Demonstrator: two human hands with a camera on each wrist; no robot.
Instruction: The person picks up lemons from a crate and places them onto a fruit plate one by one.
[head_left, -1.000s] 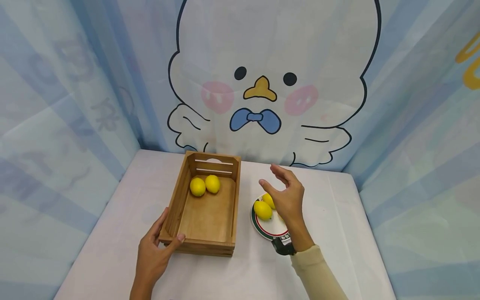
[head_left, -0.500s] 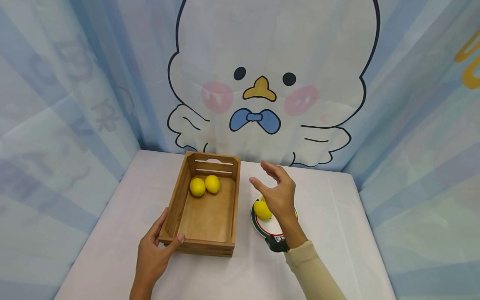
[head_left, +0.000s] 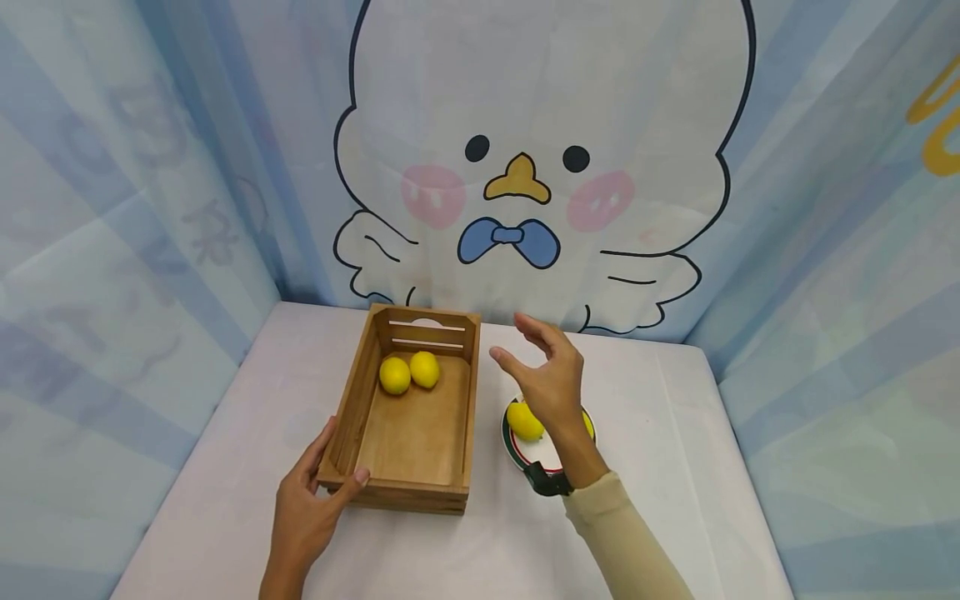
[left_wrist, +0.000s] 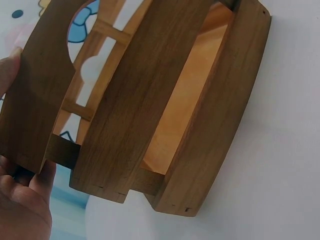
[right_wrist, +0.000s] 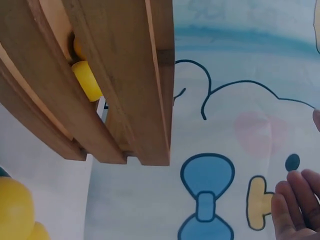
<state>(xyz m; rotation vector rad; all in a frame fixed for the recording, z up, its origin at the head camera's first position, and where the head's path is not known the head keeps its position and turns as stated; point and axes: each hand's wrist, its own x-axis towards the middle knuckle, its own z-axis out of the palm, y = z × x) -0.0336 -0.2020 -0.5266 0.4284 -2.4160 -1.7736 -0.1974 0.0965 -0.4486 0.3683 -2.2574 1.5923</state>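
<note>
My left hand grips the near left corner of a slatted wooden crate, thumb over the near rim and fingers along the side. Two yellow lemons, a left one and a right one, lie inside toward the far end. Above a round plate hovers my right hand, fingers and thumb spread in a curve around nothing. On that plate sits a lemon, and part of another lemon shows beyond my wrist. The hand hides the rest of the plate.
A white cloth covers the table. Behind it hangs a curtain with a cartoon bird, and curtains close in both sides. The crate's slatted side fills the upper left of the right wrist view.
Over the last second my right hand has drifted left and slightly farther away, toward the crate, with nothing in it. My left hand and the crate have stayed put.
</note>
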